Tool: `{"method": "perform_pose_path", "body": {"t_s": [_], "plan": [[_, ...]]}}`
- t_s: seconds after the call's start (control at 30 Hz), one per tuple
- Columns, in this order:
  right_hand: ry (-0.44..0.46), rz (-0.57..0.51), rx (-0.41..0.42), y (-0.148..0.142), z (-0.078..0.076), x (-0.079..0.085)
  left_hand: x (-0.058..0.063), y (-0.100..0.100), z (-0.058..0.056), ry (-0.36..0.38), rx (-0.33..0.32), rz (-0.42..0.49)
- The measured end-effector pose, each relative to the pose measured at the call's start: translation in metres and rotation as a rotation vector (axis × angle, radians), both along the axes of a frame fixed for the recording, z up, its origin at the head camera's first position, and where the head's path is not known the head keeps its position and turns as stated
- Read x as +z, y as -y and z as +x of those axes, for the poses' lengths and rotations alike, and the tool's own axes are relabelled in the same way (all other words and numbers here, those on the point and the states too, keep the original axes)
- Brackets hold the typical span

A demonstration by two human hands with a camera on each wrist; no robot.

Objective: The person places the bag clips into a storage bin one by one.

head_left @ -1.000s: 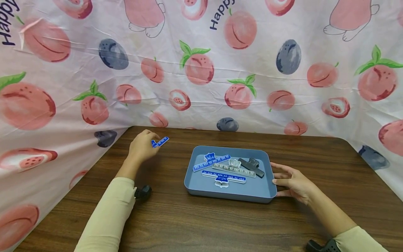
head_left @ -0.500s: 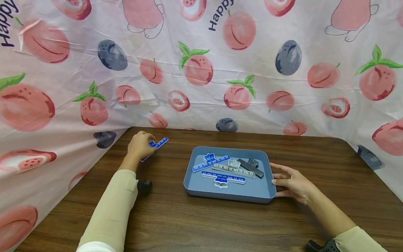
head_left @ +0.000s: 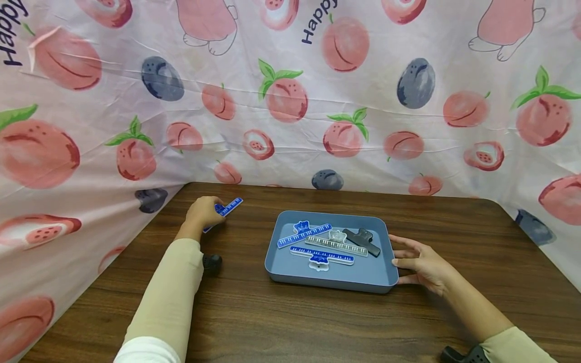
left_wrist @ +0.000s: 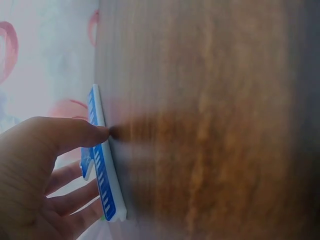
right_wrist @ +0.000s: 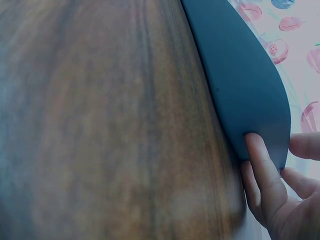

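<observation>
My left hand point(head_left: 202, 214) is at the far left of the table, holding a blue clip point(head_left: 233, 205) with a piano-key pattern. In the left wrist view the thumb lies across the edge of this clip point(left_wrist: 106, 187), with other fingers behind it. My right hand point(head_left: 426, 266) touches the right end wall of a blue-grey tray point(head_left: 327, 285) with extended fingers. Inside the tray lie two blue piano-key clips, one upper left point(head_left: 305, 235) and one in front point(head_left: 321, 256), a clear piano-key clip point(head_left: 337, 244) and a black clip point(head_left: 362, 241).
A brown wooden table point(head_left: 290, 322) carries everything. Behind it and along the left hangs a fruit-print cloth point(head_left: 290, 141), reaching the table's back edge. Dark wrist devices are partly visible below both forearms.
My left hand has lowered the blue clip to the table at the left, then shifted slightly down along it. The clip stays put over the last half second. My right hand and the tray hold still.
</observation>
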State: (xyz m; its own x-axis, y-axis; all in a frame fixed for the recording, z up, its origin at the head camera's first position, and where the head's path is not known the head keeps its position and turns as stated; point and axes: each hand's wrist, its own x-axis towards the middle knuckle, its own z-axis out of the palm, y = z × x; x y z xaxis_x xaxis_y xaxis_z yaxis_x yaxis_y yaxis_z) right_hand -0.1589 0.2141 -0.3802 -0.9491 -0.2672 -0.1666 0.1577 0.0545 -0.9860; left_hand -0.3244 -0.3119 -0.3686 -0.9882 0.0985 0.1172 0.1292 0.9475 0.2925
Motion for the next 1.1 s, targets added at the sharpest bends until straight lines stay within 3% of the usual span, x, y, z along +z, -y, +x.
{"method": "perform_pose_path", "body": {"t_s": [0.77,1.1], "plan": [[0.007,-0.015,0.005,0.0,0.001,0.001,-0.003,0.006,0.002,-0.048,-0.04,-0.001],[-0.002,0.0,0.009,0.001,0.002,0.002,0.006,0.004,0.009,-0.074,-0.065,-0.038]]}}
